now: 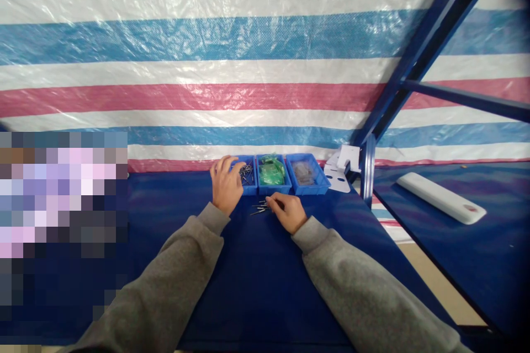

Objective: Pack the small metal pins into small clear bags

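Note:
Three small blue bins stand in a row at the far edge of the dark blue table (256, 281). My left hand (226, 183) rests with its fingers curled over the left bin (247, 175), which holds dark metal screws. My right hand (289, 210) lies on the table in front of the middle bin (271, 172), fingers pinched next to a few loose screws (260, 207). The middle bin holds green plastic bags. The right bin (306, 173) holds small greyish parts. What the pinched fingers hold is too small to make out.
White flat plastic parts (340, 172) lie by a blue steel upright (366, 168). A long white casing (441, 197) lies on a second blue table at the right. A striped tarpaulin hangs behind. A blurred patch covers the left side.

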Tool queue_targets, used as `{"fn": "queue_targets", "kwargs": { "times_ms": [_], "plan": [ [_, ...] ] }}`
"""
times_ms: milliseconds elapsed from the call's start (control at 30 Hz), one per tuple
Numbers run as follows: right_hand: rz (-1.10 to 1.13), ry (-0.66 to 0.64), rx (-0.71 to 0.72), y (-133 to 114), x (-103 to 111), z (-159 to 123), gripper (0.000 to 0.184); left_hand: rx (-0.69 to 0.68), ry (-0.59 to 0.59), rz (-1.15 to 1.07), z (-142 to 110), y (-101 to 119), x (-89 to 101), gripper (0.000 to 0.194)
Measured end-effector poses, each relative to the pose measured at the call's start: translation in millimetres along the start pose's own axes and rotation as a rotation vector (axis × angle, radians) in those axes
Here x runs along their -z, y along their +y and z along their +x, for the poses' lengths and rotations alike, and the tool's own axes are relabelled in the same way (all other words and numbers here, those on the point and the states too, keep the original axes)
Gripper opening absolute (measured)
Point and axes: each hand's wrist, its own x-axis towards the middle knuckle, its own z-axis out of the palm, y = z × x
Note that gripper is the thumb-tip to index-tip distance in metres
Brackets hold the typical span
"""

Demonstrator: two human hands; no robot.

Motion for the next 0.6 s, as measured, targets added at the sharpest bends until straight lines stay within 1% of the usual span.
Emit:
{"fn": "queue_targets", "kwargs": {
  "times_ms": [67, 133, 200, 267, 400, 533, 600],
  "plan": [
    [-0.041, -0.025, 0.001, 2, -2, 0, 0.023, -0.030, 0.009, -0.067, -17, 6, -1.8, 0.028],
    [-0.079, -0.071, 0.010, 5, -3, 0, 0.013, -0.107, 0.019, -0.159, -34, 11, -3.0, 0.025],
    [-0.113, -0.122, 0.024, 7, -5, -1, 0.011, -0.211, -0.009, -0.247, -45, 12, -4.8, 0.024],
    [-0.148, -0.157, 0.037, 8, -7, -2, 0.011, -0.258, -0.043, -0.305, -51, 11, -8.0, 0.023],
    [-0.200, -0.188, 0.051, 9, -8, -2, 0.010, -0.240, -0.125, -0.377, -53, 3, -16.5, 0.022],
    [-0.246, -0.207, 0.039, 8, -7, -2, 0.011, -0.163, -0.157, -0.412, -53, -5, -21.0, 0.022],
    [-0.270, -0.204, 0.027, 7, -6, -2, 0.011, -0.148, -0.184, -0.404, -53, -6, -21.3, 0.022]
  ]
}}
